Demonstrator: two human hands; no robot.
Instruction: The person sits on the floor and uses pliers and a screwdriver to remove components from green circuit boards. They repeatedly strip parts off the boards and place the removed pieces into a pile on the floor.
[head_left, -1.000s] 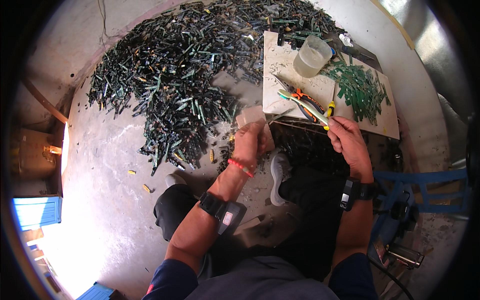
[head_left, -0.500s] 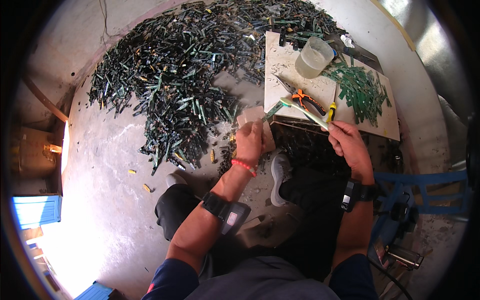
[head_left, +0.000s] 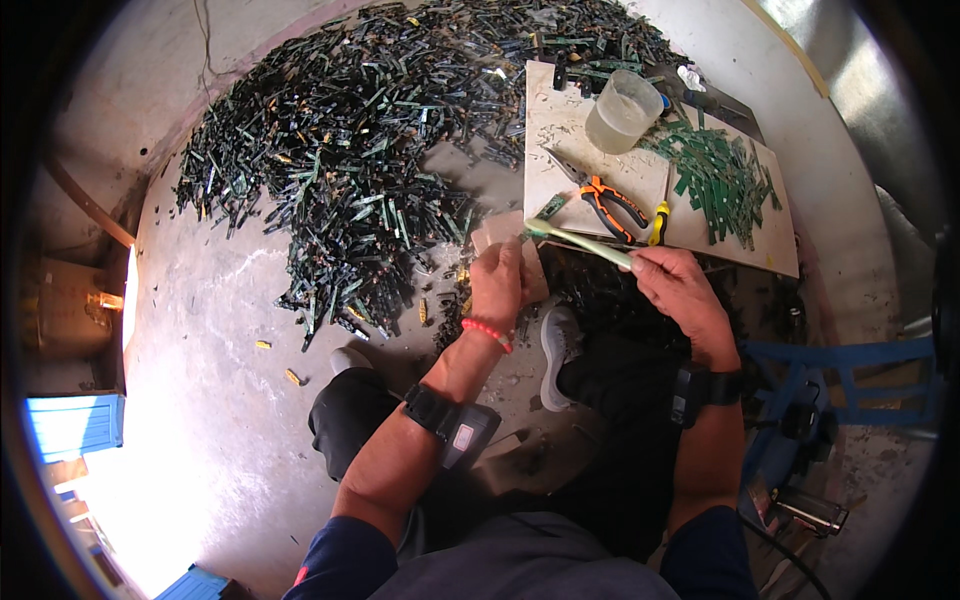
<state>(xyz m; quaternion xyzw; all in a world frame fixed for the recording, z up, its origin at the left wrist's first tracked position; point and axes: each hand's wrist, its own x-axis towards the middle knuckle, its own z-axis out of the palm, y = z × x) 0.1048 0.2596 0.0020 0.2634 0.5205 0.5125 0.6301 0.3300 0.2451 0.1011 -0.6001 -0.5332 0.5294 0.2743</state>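
My left hand [head_left: 497, 278], with a red bead bracelet at its wrist, is closed on a narrow green circuit board strip [head_left: 551, 206] whose far end sticks out past the fingers. A toothbrush [head_left: 585, 243] with a pale green handle is gripped by my right hand [head_left: 678, 285]. Its head lies across the strip close to my left fingertips; the bristles cannot be made out. Just beyond the brush, needle-nose pliers [head_left: 605, 200] with orange and black handles rest on a pale board [head_left: 545, 120]. Beside them is a yellow and black tool handle [head_left: 659, 223].
A clear jug of cloudy liquid [head_left: 620, 118] stands on the board, left of a pile of green strips [head_left: 715, 175]. A large heap of dark strips [head_left: 350, 150] covers the floor ahead. A blue chair [head_left: 850, 385] is at the right.
My right hand has brought the toothbrush left and slightly down, so its head is now nearer my left fingertips. My left hand has barely moved.
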